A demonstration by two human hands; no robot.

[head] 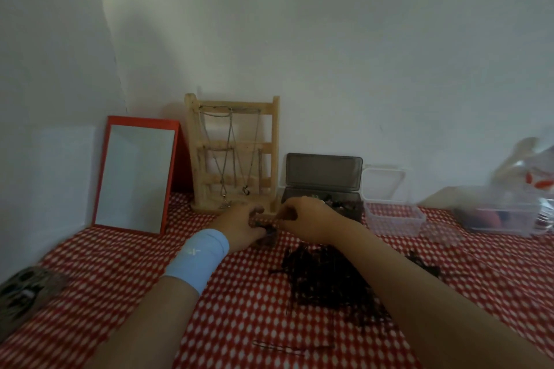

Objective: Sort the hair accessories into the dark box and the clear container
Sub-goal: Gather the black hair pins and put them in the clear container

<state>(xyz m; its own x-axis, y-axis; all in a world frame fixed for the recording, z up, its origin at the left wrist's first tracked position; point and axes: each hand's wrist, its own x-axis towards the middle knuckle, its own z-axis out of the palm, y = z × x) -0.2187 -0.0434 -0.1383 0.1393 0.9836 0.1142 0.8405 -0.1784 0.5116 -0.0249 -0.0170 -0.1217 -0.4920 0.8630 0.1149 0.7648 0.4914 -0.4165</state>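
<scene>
Both hands meet low over the table (126,266), just in front of the dark box (322,172). The left grip (239,225) has its fingers curled round a small dark accessory (266,237), and the right grip (302,216) is pinched onto the same piece from the other side. Too blurred to tell whether it's a clip or a tie. The box lid stands open against the wall, and the tray already holds dark bits. The clear container (392,219) sits just right of the box, its lid propped behind it. The main pile of dark pins (326,281) lies near the right forearm, with a stray pin (287,349) closer to the body and another dark clump (425,266) off to the right. My read is that the piece is being separated or straightened before it's dropped. Advice: keep the left hand as the anchor and let the right do the pulling. Free one piece fully before lifting, or it may drag others along. Decide the type first, then take the short hop to the box or slide right to the container. Watch the right forearm, since it's almost over the pile and could scatter it. Stay clear of the wooden stand (233,153), which is just behind the left knuckles with chains hanging on it.
</scene>
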